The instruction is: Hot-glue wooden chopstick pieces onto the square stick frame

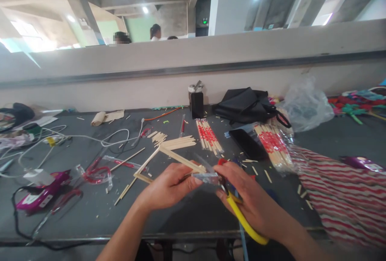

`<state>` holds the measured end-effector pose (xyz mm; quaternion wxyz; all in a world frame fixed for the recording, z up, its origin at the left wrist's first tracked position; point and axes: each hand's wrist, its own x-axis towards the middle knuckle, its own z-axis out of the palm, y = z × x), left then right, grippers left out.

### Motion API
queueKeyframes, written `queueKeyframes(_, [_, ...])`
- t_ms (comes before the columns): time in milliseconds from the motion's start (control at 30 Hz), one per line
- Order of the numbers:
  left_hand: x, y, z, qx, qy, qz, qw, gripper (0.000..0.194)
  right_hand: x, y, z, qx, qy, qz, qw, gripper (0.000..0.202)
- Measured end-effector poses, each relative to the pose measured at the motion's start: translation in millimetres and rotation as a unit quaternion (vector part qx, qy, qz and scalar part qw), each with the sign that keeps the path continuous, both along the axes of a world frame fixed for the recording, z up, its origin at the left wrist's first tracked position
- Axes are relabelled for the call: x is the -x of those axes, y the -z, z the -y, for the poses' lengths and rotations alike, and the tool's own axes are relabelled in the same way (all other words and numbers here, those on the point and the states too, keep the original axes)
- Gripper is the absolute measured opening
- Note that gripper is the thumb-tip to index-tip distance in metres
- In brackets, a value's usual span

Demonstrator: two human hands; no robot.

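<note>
My left hand [169, 184] is closed on a zigzag frame of joined wooden chopsticks [177, 158], which juts out to the left and away from me. In my right hand [249, 194] is a pair of pliers [244, 218] with yellow handles, its head close to the near end of the sticks. A clear, shiny strip [208, 178] lies between the two hands; I cannot make out what it is. Something red shows by my right fingertips. Beyond the hands lie loose chopsticks [179, 143] and a pile of short cut pieces [159, 137].
Wrapped chopstick packs [208, 137] lie ahead, with another pack [273, 144] to the right. A dark phone [247, 143] sits between them. At left are a purple power strip [45, 192] and white cables. Striped cloth [343, 192] covers the right side; a black bag [244, 104] is behind.
</note>
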<state>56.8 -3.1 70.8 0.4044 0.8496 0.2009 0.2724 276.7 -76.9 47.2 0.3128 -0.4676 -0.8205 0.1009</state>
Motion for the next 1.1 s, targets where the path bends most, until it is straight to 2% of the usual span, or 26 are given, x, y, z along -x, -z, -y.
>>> queueKeyframes(133, [-4,1.7,0,0.01,0.035,0.005,0.999,0.024,-5,5.2,3,0.016,-0.003,0.001,1.0,0.058])
queueKeyframes(267, [-6,4.3,2,-0.008,0.041,-0.008,0.999,0.024,-10,7.3,3,0.02,-0.013,0.006,1.0,0.065])
queueKeyframes(567, [-5,9.4,1,-0.068,0.055,-0.011,0.996,0.02,-11,0.7,7,0.01,-0.019,0.041,0.999,0.06])
queueKeyframes(767, [-5,4.7,3,-0.099,0.043,-0.021,0.994,0.02,-12,6.9,5,-0.033,-0.011,0.059,0.998,0.061])
queueKeyframes(1100, [-4,3.7,5,-0.148,0.041,-0.056,0.986,0.021,-12,7.9,8,-0.025,-0.011,0.056,0.998,0.06])
